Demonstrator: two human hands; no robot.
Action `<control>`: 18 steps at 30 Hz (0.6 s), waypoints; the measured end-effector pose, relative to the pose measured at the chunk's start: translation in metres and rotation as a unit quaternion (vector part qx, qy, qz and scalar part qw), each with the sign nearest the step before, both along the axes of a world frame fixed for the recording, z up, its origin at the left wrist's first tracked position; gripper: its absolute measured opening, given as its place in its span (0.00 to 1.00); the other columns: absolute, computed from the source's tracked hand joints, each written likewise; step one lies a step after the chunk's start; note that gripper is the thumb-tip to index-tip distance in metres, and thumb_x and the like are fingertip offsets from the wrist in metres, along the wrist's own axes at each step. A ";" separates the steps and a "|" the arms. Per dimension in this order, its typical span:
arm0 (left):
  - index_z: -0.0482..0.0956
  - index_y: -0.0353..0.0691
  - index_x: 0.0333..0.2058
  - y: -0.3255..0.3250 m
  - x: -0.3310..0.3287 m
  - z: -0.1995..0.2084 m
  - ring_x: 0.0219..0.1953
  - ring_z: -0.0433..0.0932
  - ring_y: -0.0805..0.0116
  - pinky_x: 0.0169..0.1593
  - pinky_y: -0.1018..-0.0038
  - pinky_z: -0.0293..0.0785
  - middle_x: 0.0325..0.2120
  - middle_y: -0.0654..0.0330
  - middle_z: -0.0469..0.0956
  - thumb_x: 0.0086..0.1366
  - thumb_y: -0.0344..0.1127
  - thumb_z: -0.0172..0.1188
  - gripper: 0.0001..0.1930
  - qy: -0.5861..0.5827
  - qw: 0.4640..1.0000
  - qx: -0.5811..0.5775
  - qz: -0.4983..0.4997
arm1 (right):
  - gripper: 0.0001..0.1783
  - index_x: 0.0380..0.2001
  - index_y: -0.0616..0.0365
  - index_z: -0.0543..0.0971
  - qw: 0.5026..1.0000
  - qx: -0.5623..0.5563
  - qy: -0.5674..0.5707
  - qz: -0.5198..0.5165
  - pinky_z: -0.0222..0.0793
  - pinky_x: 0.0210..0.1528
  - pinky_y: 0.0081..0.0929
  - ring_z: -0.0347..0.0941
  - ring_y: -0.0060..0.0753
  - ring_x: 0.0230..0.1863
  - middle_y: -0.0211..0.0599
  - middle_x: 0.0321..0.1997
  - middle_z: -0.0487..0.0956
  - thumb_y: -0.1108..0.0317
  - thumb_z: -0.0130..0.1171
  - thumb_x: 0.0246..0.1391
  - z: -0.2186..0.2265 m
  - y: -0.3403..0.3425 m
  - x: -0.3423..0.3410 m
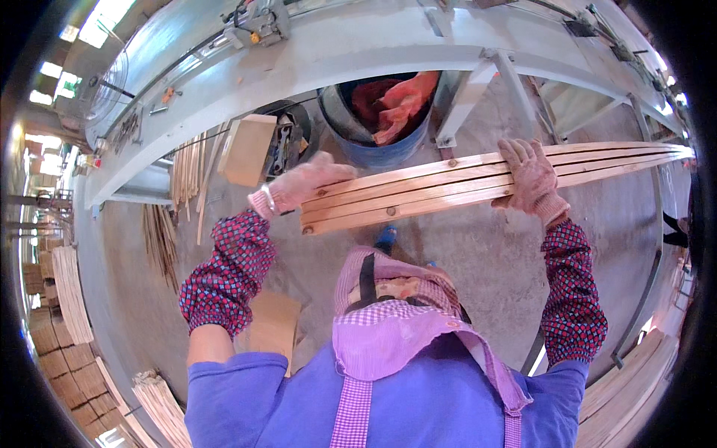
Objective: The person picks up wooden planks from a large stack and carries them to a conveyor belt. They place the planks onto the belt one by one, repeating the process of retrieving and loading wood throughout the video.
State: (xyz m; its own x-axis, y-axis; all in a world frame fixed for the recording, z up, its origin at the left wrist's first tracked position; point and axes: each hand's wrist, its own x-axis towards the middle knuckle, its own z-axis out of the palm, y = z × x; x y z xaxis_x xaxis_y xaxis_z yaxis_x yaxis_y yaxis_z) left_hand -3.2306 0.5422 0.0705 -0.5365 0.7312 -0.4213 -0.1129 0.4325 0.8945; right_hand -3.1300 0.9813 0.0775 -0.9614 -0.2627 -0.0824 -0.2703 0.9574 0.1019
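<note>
Several long, light wooden strips (433, 196) lie side by side in front of me, running off to the far right with dark knots along them. My right hand (529, 178), in a pinkish work glove, is closed around the strips, fingers over their far side and thumb at the near side. At their left end is my left hand (310, 181), gloved too. Its fingers are stretched out along the far corner of the strips and appear to touch them, without wrapping round. Patterned sleeve covers reach from both wrists to the elbows.
A blue bin (373, 155) with red material (407, 104) inside stands beyond the strips, below a long pale metal frame (336, 63). Left of it are a tan box (245, 153), wrenches (283, 145) and leaning wood strips (187, 175). More boards (627, 381) are stacked at lower right.
</note>
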 end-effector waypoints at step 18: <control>0.54 0.36 0.68 -0.031 0.080 -0.084 0.72 0.49 0.63 0.71 0.70 0.43 0.70 0.56 0.54 0.66 0.73 0.31 0.47 -0.026 0.884 0.244 0.398 | 0.71 0.67 0.60 0.57 1.000 -0.001 0.005 0.003 0.40 0.73 0.54 0.57 0.44 0.68 0.43 0.67 0.63 0.37 0.76 0.19 -0.009 -0.002 -0.001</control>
